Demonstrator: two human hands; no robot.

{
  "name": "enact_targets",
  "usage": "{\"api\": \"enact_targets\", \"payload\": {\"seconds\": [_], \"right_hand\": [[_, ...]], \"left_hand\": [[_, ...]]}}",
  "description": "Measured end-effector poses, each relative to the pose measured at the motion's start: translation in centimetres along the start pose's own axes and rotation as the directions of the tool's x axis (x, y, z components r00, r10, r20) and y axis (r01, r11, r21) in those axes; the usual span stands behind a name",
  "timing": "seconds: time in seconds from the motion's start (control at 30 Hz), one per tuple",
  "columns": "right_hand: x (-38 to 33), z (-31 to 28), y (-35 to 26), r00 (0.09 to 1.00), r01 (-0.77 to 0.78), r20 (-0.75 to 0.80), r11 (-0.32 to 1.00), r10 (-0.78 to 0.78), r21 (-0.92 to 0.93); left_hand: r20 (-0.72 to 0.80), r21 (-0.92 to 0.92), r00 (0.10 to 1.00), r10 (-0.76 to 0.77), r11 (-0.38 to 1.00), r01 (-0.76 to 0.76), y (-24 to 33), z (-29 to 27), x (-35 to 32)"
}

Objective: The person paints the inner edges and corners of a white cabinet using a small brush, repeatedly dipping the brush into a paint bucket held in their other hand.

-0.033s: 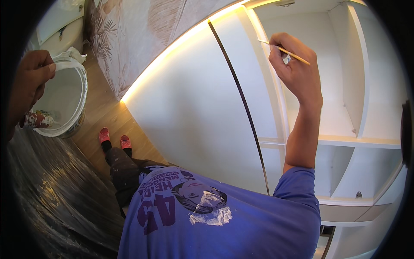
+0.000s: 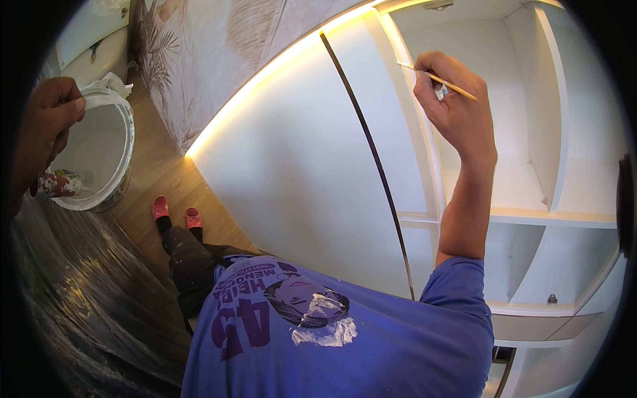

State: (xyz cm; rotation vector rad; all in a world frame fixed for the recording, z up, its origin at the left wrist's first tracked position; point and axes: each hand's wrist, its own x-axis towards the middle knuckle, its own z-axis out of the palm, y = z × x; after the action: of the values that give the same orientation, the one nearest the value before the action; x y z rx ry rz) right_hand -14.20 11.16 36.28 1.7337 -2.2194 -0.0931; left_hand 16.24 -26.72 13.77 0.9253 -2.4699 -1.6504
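Note:
My right hand (image 2: 461, 113) is closed around a thin paintbrush (image 2: 460, 91) with a yellowish wooden handle. The brush's pale tip is at the white front edge (image 2: 402, 52) of a built-in cabinet; whether it touches cannot be told. A small pale, shiny thing (image 2: 442, 93) shows between the thumb and fingers. On the left, my left hand (image 2: 56, 116) grips the top of a paint-smeared white bucket (image 2: 129, 149). A red, paint-spattered cylindrical thing (image 2: 63, 184) is at the bucket's near side, partly hidden below the hand.
White shelves (image 2: 557, 126) with upright dividers fill the right. A white panel with a black vertical strip (image 2: 371, 146) stands beside them, its far edge lit. Dark plastic sheeting (image 2: 86, 278) covers the lower left, next to wooden floor (image 2: 142, 179). A patterned wall (image 2: 219, 60) stands ahead.

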Motion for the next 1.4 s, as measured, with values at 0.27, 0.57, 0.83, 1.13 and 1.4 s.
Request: {"api": "enact_targets", "payload": {"seconds": [0.27,0.57,0.83,1.13,1.4], "right_hand": [[-0.4,-0.6,-0.6,0.997,-0.069,0.021,0.997,0.068,0.039],[-0.5,-0.5,-0.6,0.995,-0.069,0.078,0.998,0.068,0.007],[-0.6,-1.0,-0.7,0.994,-0.070,0.085,0.997,0.069,0.010],[0.0,-0.4,-0.6,0.995,-0.080,0.053,0.997,0.080,0.002],[-0.9,-1.0,-0.7,0.993,-0.089,0.084,0.996,0.088,0.006]], "left_hand": [[-0.017,0.006,1.000,-0.004,1.000,0.004,0.0,0.0,0.1],[0.004,0.018,1.000,-0.030,0.999,0.030,0.4,-0.1,0.0],[-0.066,-0.013,0.994,-0.084,0.996,0.083,1.2,0.6,-0.5],[-0.006,0.000,1.000,-0.005,1.000,0.005,-0.4,0.1,0.1],[-0.046,-0.011,0.995,-0.091,0.996,0.091,1.7,0.6,-0.6]]}}
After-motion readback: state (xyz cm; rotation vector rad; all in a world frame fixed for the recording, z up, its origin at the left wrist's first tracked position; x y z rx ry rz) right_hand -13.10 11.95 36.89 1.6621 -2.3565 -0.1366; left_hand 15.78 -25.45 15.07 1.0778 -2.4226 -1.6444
